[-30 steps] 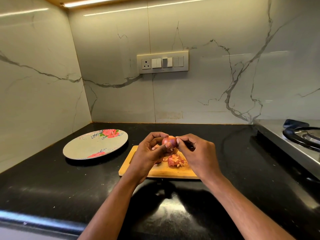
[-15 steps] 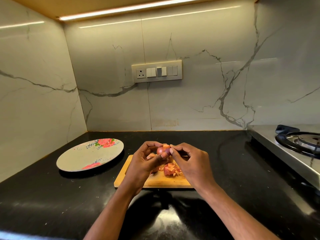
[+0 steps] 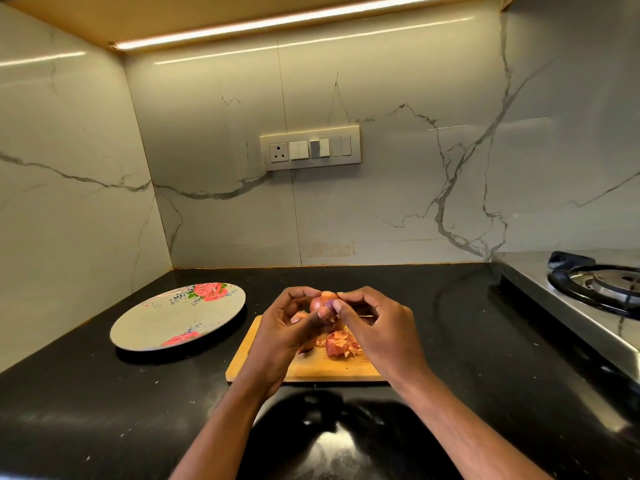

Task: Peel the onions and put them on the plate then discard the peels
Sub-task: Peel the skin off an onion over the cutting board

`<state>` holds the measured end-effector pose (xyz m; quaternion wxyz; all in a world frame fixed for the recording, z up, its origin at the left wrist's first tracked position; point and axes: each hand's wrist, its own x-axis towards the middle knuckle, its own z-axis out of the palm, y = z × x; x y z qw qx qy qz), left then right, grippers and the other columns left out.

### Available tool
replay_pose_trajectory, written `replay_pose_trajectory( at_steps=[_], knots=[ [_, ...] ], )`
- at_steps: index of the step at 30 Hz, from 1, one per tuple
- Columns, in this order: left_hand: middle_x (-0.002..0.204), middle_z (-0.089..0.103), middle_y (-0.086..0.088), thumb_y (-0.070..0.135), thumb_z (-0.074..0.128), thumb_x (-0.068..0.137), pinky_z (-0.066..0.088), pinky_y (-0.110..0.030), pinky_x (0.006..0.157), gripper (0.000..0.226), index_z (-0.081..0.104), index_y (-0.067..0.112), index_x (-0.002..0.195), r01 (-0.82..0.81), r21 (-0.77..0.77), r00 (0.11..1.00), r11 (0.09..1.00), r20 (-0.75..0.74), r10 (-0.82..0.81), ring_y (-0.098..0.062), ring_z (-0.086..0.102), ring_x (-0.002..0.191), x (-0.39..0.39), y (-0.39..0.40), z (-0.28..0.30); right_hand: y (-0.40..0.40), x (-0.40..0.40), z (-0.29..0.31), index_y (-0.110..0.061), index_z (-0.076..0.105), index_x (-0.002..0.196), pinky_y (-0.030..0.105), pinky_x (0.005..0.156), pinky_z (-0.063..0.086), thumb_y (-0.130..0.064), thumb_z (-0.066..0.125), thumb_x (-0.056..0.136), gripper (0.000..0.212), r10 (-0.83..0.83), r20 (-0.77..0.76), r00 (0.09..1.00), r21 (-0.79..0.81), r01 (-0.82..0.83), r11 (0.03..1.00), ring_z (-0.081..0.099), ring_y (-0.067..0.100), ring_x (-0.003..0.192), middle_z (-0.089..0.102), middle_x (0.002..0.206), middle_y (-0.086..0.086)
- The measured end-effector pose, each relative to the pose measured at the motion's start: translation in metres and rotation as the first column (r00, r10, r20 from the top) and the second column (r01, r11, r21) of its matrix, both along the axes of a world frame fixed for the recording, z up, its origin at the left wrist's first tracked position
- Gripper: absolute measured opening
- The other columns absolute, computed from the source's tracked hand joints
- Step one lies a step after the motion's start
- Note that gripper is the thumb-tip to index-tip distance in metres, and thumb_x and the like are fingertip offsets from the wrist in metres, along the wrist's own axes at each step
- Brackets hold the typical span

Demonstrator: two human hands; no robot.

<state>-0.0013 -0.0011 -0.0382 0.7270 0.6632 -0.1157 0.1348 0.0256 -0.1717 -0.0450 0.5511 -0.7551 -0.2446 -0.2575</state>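
Risk first, nearest the body. Could lose the onion (image 3: pixel 323 301) out of the left hand (image 3: pixel 289 336): small, round, probably slick where bared, gripped only between thumb and curled fingers, raised above the cutting board (image 3: pixel 304 370). A hard tug by the right hand (image 3: pixel 375 329) on a stubborn strip would likely pop it free, to drop onto the board or roll off across the black table (image 3: pixel 104 403). Could also tear away good flesh if the pinch bites deeper than the dry skin. Loose peels (image 3: pixel 341 344) already heaped on the board, just below both hands; a careless wrist could sweep them onto the table and make the discard step messier.

Left hand: fingers bent round the onion, thumb pressed across its front, clamped firmly. Right hand: fingers drawn together, thumb and forefinger nipping at the right side of the onion, seemingly on a flap of skin; cannot tell how much skin sits in that pinch. Another bulb or piece partly hidden behind the left fingers, too covered to judge.

Farther left, the floral plate (image 3: pixel 152 327) on the table, well apart from the board, with no onion on it. At the far right, a gas stove (image 3: pixel 588 289). On the wall behind, a switch panel (image 3: pixel 310 148).
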Motion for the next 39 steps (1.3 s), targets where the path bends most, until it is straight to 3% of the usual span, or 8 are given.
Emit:
replay_pose_trajectory(
  at_steps=[4,15,26,33,36,39],
  knots=[
    [0.114,0.071,-0.004,0.023,0.079,0.075,0.059,-0.038,0.089,0.044,0.064,0.014,0.116,0.015,0.002,1.000,1.000,-0.001,-0.015,-0.027,0.069,0.110,-0.001,0.000,0.000,-0.001,0.003,-0.001,-0.023,0.077,0.098,0.007,0.071,0.051,-0.024,0.073,0.091,0.008,-0.047,0.027,0.999,-0.001,0.047,0.999,0.067,-0.004,0.089,0.072,0.087,-0.016],
    [0.112,0.071,0.001,0.026,0.082,0.073,0.058,-0.043,0.092,0.038,0.069,0.023,0.108,-0.067,0.063,0.997,0.996,0.038,0.065,-0.023,0.068,0.111,0.001,0.001,-0.002,0.001,-0.002,0.002,-0.026,0.068,0.110,0.018,0.083,0.058,-0.023,0.079,0.086,0.027,-0.018,0.034,0.999,0.029,0.017,0.999,0.070,-0.002,0.093,0.075,0.096,-0.014],
    [0.111,0.071,0.006,0.029,0.080,0.072,0.060,-0.040,0.087,0.041,0.067,0.020,0.110,-0.104,0.194,0.994,0.975,0.049,0.096,-0.014,0.070,0.103,-0.002,-0.002,-0.001,0.001,-0.004,0.000,-0.029,0.050,0.100,0.015,0.066,0.057,-0.021,0.083,0.081,0.039,-0.099,0.085,0.991,-0.051,0.104,0.993,0.067,-0.001,0.077,0.064,0.079,-0.014],
    [0.111,0.071,0.006,0.027,0.079,0.076,0.058,-0.041,0.086,0.037,0.066,0.022,0.110,-0.055,0.179,0.998,0.982,0.030,0.050,-0.019,0.070,0.105,-0.004,-0.002,0.001,-0.004,0.001,0.004,-0.023,0.061,0.092,0.009,0.062,0.050,-0.016,0.080,0.079,0.025,-0.108,0.035,0.994,-0.016,0.109,0.994,0.064,0.002,0.074,0.065,0.077,-0.012],
    [0.117,0.070,-0.002,0.021,0.075,0.079,0.059,-0.036,0.084,0.039,0.062,0.017,0.116,0.008,0.083,1.000,0.997,-0.003,-0.008,-0.025,0.070,0.107,-0.005,-0.002,0.003,-0.010,0.007,0.003,-0.020,0.068,0.087,0.011,0.061,0.050,-0.008,0.077,0.081,0.017,-0.133,-0.014,0.991,0.029,0.134,0.991,0.064,0.003,0.074,0.068,0.076,-0.009],
    [0.120,0.070,-0.007,0.023,0.072,0.081,0.058,-0.031,0.079,0.044,0.058,0.016,0.122,0.016,0.025,1.000,1.000,-0.016,-0.016,-0.027,0.072,0.104,-0.007,-0.004,0.006,-0.013,0.012,0.000,-0.024,0.075,0.093,0.007,0.067,0.048,-0.012,0.071,0.089,0.013,-0.145,-0.056,0.988,-0.015,0.144,0.989,0.064,-0.002,0.081,0.071,0.085,-0.013]
  ],
)
